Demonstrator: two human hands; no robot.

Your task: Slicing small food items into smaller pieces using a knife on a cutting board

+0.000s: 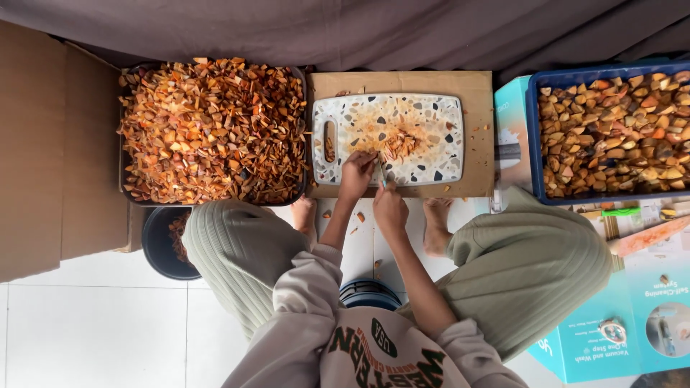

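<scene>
Two hands work at the board point(431, 115). Left hand point(357, 174) pinches a piece, fingers curled tight; right hand point(390, 210) grips a knife point(382, 174). Chopped bits point(401, 144) sit just beyond.

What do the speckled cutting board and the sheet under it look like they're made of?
The cutting board looks like smooth plastic: white with printed terrazzo-style flecks, rounded corners and a moulded handle slot. The sheet beneath looks like plain brown cardboard, matte and flat.

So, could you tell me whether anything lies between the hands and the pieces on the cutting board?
Nothing visible does. The left hand rests on the cutting board, the right hand holds a knife beside it, and the cut pieces lie just beyond both on open board.
</scene>
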